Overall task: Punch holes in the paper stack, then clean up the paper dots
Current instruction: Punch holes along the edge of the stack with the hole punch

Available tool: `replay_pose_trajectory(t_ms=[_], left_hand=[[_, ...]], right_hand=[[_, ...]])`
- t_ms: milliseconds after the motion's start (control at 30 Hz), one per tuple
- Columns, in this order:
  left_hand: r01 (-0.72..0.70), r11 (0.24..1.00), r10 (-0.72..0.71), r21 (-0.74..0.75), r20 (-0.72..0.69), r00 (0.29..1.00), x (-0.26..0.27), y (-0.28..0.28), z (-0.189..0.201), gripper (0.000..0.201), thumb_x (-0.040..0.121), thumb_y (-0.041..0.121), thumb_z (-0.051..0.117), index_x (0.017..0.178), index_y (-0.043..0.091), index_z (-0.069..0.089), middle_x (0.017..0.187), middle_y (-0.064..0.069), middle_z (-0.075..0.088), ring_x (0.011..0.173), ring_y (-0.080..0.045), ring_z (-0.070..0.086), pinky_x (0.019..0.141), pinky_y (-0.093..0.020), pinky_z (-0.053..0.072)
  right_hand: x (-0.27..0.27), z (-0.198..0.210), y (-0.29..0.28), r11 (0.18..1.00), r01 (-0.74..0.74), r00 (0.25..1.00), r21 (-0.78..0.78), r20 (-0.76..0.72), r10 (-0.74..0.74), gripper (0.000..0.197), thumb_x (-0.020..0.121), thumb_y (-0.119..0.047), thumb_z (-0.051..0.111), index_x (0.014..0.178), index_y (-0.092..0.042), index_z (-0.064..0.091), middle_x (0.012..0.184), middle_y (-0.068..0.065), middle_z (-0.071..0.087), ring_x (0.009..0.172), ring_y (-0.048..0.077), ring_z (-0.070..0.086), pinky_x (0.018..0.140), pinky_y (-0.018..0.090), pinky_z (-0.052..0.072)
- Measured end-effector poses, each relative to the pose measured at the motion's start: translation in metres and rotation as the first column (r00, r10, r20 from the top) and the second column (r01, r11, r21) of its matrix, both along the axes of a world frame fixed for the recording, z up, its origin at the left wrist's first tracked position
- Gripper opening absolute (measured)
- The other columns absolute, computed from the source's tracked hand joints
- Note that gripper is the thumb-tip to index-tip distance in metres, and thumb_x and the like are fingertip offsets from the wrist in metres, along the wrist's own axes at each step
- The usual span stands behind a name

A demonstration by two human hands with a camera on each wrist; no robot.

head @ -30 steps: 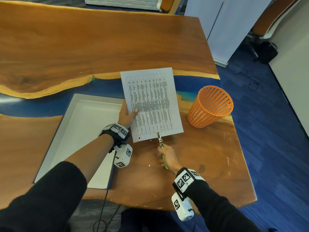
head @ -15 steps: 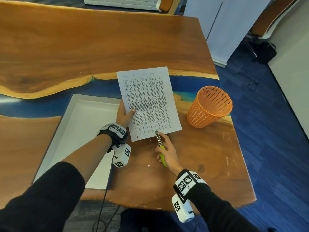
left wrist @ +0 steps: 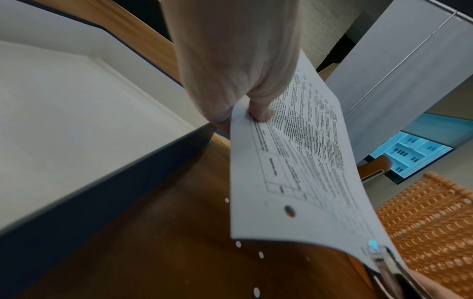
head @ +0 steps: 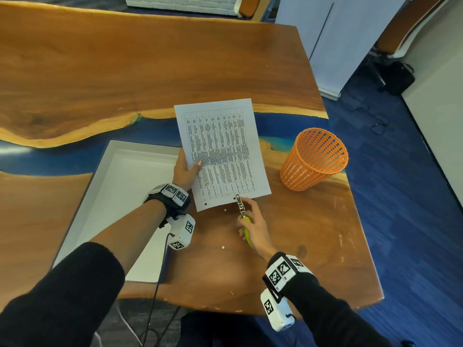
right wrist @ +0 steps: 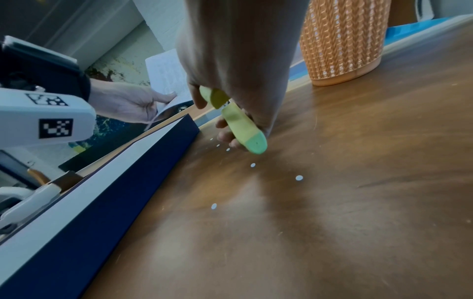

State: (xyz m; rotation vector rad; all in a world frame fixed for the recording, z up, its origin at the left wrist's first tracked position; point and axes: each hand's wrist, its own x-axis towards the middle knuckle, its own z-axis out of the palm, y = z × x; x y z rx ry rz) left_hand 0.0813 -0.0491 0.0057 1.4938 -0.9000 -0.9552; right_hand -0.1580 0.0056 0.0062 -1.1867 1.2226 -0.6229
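Above the counter [head: 288, 246], from the head, the left hand [head: 184, 169] pinches the paper stack [head: 221, 154] aloft so its near edge meets the hole punch [head: 240, 205], gripped by the right hand [head: 254, 227]. The left wrist shows one hole [left wrist: 289, 211] done. The right wrist shows paper dots [right wrist: 299, 177] scattered below.

A table [head: 125, 66] of polished, glossy wood with a blue resin band. Matt white printed paper [head: 223, 154]. A hole punch [head: 241, 205] with shiny metal jaws and smooth lime-green plastic handles [right wrist: 243, 129]. An orange plastic lattice basket [head: 314, 160]. A smooth matt white tray [head: 117, 186]. Tiny white paper dots [right wrist: 299, 177].
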Motion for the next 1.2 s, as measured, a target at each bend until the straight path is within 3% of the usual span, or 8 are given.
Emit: replay_pose_trajectory(t_ms=[67, 167, 300, 400, 533, 867, 1200], left_hand=[[-0.002, 1.0, 0.002, 0.006, 0.01, 1.0, 0.003, 0.001, 0.001, 0.06, 0.091, 0.016, 0.061, 0.144, 0.014, 0.032, 0.14, -0.006, 0.05, 0.124, -0.024, 0.053, 0.096, -0.055, 0.047], [0.022, 1.0, -0.022, 0.008, 0.041, 0.999, 0.011, 0.004, 0.0, 0.065, 0.087, 0.026, 0.064, 0.144, 0.017, 0.032, 0.139, -0.003, 0.051, 0.125, -0.024, 0.052, 0.097, -0.056, 0.046], [0.017, 1.0, -0.017, -0.001, 0.033, 0.999, 0.014, 0.007, 0.0, 0.063, 0.089, 0.02, 0.063, 0.144, 0.015, 0.032, 0.14, -0.005, 0.051, 0.126, -0.025, 0.052, 0.098, -0.057, 0.045], [0.018, 1.0, -0.018, -0.004, 0.026, 1.0, 0.014, 0.008, 0.0, 0.062, 0.09, 0.018, 0.063, 0.144, 0.014, 0.032, 0.14, -0.006, 0.05, 0.126, -0.026, 0.051, 0.098, -0.056, 0.045], [0.016, 1.0, -0.017, 0.005, 0.025, 1.0, 0.013, 0.007, -0.002, 0.06, 0.09, 0.017, 0.063, 0.142, 0.015, 0.033, 0.139, -0.005, 0.051, 0.125, -0.025, 0.052, 0.097, -0.056, 0.046], [0.038, 0.999, -0.038, 0.017, 0.043, 0.998, 0.011, 0.003, -0.004, 0.056, 0.092, 0.01, 0.06, 0.141, 0.012, 0.034, 0.138, -0.008, 0.051, 0.125, -0.027, 0.052, 0.097, -0.056, 0.047], [0.059, 0.998, -0.059, 0.008, 0.026, 0.998, 0.008, 0.004, -0.001, 0.061, 0.089, 0.02, 0.062, 0.141, 0.012, 0.033, 0.138, -0.008, 0.051, 0.124, -0.028, 0.053, 0.096, -0.058, 0.046]], right_hand=[[-0.002, -0.001, -0.002, 0.999, 0.039, 0.999, 0.035, 0.006, -0.039, 0.052, 0.078, -0.001, 0.052, 0.114, -0.039, 0.046, 0.081, 0.007, 0.055, 0.051, 0.022, 0.046, 0.047, 0.027, 0.038], [-0.008, -0.004, -0.006, 0.994, 0.075, 0.997, 0.083, -0.028, -0.073, 0.041, 0.079, 0.0, 0.053, 0.11, -0.023, 0.04, 0.078, 0.008, 0.058, 0.045, 0.023, 0.047, 0.044, 0.026, 0.035], [-0.017, -0.002, -0.009, 0.996, 0.047, 0.997, 0.081, -0.073, -0.041, 0.008, 0.085, -0.007, 0.051, 0.091, -0.007, 0.057, 0.066, 0.009, 0.06, 0.041, 0.016, 0.048, 0.043, 0.023, 0.037], [-0.021, -0.003, -0.011, 0.992, 0.069, 0.994, 0.104, -0.088, -0.06, 0.015, 0.085, -0.007, 0.052, 0.072, -0.011, 0.058, 0.059, 0.008, 0.056, 0.042, 0.018, 0.048, 0.043, 0.023, 0.038], [-0.023, -0.006, -0.012, 0.991, 0.065, 0.992, 0.116, -0.111, -0.052, 0.021, 0.082, -0.008, 0.053, 0.062, -0.015, 0.052, 0.055, 0.007, 0.05, 0.041, 0.021, 0.045, 0.043, 0.022, 0.036], [-0.021, -0.002, -0.015, 0.974, 0.038, 0.997, 0.222, -0.08, -0.021, 0.022, 0.082, -0.005, 0.046, 0.064, -0.015, 0.039, 0.052, 0.002, 0.04, 0.04, 0.017, 0.036, 0.044, 0.023, 0.027], [-0.021, -0.006, -0.014, 0.961, 0.05, 0.997, 0.272, -0.077, -0.03, 0.031, 0.083, -0.003, 0.043, 0.058, -0.019, 0.033, 0.053, 0.0, 0.032, 0.04, 0.014, 0.027, 0.046, 0.023, 0.019]])
